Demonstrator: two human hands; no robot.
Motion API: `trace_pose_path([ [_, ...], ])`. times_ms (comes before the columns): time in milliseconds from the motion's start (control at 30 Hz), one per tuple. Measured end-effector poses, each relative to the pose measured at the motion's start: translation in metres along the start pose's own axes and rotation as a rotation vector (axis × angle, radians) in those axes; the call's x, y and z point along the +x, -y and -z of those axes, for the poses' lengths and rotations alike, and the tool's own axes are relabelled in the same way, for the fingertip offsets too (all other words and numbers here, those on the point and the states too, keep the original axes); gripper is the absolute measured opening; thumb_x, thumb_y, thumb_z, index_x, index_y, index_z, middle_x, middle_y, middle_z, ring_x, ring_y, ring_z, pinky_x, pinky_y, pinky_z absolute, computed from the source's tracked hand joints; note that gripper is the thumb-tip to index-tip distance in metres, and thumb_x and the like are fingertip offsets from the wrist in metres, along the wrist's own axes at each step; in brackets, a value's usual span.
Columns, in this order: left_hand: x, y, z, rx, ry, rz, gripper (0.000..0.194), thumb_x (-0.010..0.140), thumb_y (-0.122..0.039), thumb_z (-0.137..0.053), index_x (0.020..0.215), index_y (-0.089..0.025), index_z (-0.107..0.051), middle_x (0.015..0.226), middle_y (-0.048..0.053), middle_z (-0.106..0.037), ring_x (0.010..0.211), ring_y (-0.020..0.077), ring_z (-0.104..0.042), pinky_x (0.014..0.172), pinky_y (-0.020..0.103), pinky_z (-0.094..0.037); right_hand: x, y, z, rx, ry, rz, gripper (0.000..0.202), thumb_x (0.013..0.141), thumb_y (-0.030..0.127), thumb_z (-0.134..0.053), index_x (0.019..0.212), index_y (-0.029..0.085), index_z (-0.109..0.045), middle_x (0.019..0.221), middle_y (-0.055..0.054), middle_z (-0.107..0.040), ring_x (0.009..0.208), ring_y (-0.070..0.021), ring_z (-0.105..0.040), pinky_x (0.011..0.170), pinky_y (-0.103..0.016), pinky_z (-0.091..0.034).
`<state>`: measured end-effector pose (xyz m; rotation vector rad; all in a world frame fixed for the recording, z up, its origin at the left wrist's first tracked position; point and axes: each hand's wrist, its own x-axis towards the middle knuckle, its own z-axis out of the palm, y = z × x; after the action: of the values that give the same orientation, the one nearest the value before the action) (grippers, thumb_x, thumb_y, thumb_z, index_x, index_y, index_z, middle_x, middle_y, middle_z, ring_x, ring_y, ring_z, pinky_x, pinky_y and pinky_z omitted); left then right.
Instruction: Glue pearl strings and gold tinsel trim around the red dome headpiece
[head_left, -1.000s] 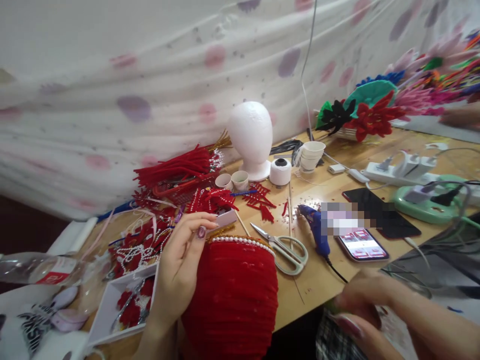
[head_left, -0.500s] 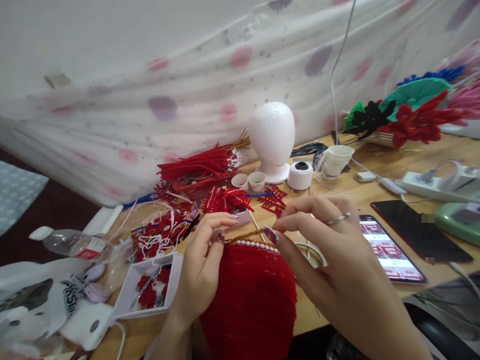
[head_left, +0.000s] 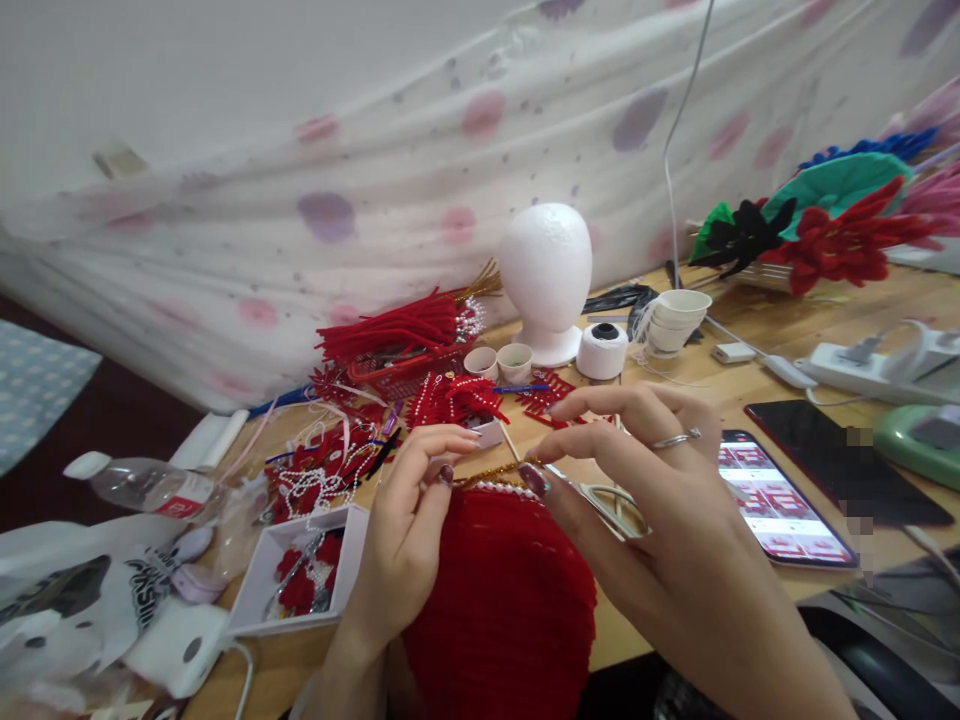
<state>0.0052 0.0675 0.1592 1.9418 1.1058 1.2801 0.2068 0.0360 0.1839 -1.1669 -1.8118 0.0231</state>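
A large red fan-shaped piece (head_left: 502, 600) of ribbed, fuzzy material stands upright before me. A row of white pearl beads (head_left: 510, 489) edges its top. Just above the beads runs a gold chenille stem (head_left: 487, 474). At the piece's upper left corner, my left hand (head_left: 409, 535) pinches the stem between thumb and fingers. My right hand (head_left: 652, 490) has its thumb and forefinger closed on the stem near the right end of the bead row. Partly hidden behind this hand lie what look like white-handled scissors (head_left: 616, 508).
A white foam head (head_left: 546, 265) stands at the back, beside a thread spool (head_left: 602, 352) and paper cups (head_left: 675, 318). A white box (head_left: 251, 592) of trimmings and a plastic bottle (head_left: 146, 487) lie left. Two phones, one lit phone (head_left: 787, 505) among them, lie right.
My right thumb and forefinger have shifted slightly left and down along the gold stem, and more of the scissors-like tool shows. My left hand keeps its place.
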Motion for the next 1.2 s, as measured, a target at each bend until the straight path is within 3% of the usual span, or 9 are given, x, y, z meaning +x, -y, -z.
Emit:
trace_pose_path([
  [233,0.000,0.000,0.000,-0.045,0.006,0.004,0.041,0.093,-0.003,-0.042,0.110,-0.031,-0.066,0.117,-0.001,-0.065,0.119,0.0152,-0.057,0.103,0.027,-0.046,0.003,0.003,0.000,0.070,0.034,-0.030,0.018,0.098,0.017,-0.054,0.105,0.030,-0.063,0.117,-0.004,-0.057,0.120,-0.0255,-0.047,0.099,-0.041,-0.035],
  [433,0.000,0.002,0.001,-0.051,0.016,0.031,0.041,0.091,-0.001,-0.042,0.109,-0.029,-0.066,0.119,-0.002,-0.065,0.121,0.0152,-0.057,0.106,0.028,-0.045,0.000,-0.003,0.003,0.061,0.038,0.002,0.016,0.095,0.017,-0.056,0.100,0.030,-0.062,0.119,-0.005,-0.056,0.119,-0.0279,-0.047,0.096,-0.043,-0.036],
  [700,-0.002,0.004,0.005,-0.053,0.017,0.046,0.042,0.091,0.001,-0.040,0.108,-0.028,-0.065,0.118,-0.001,-0.063,0.120,0.0140,-0.057,0.106,0.026,-0.046,-0.024,-0.030,-0.006,0.059,0.049,-0.104,0.012,0.092,0.020,-0.061,0.092,0.030,-0.066,0.118,-0.005,-0.059,0.117,-0.0307,-0.048,0.093,-0.047,-0.035],
  [933,0.000,0.003,0.006,-0.017,0.036,0.030,0.044,0.091,0.001,-0.040,0.109,-0.031,-0.065,0.118,-0.004,-0.063,0.120,0.0115,-0.056,0.106,0.022,-0.044,-0.030,-0.042,-0.017,0.088,0.043,-0.083,0.015,0.093,0.016,-0.062,0.092,0.030,-0.065,0.115,-0.003,-0.064,0.116,-0.0293,-0.049,0.098,-0.047,-0.033],
  [1200,0.001,0.003,0.007,0.063,0.077,0.056,0.028,0.100,-0.011,-0.042,0.108,-0.029,-0.062,0.118,-0.002,-0.062,0.119,0.0125,-0.056,0.105,0.024,-0.041,-0.034,-0.046,-0.020,0.032,0.033,-0.030,0.015,0.099,0.016,-0.054,0.089,0.026,-0.059,0.110,-0.006,-0.065,0.112,-0.0286,-0.051,0.095,-0.046,-0.035],
])
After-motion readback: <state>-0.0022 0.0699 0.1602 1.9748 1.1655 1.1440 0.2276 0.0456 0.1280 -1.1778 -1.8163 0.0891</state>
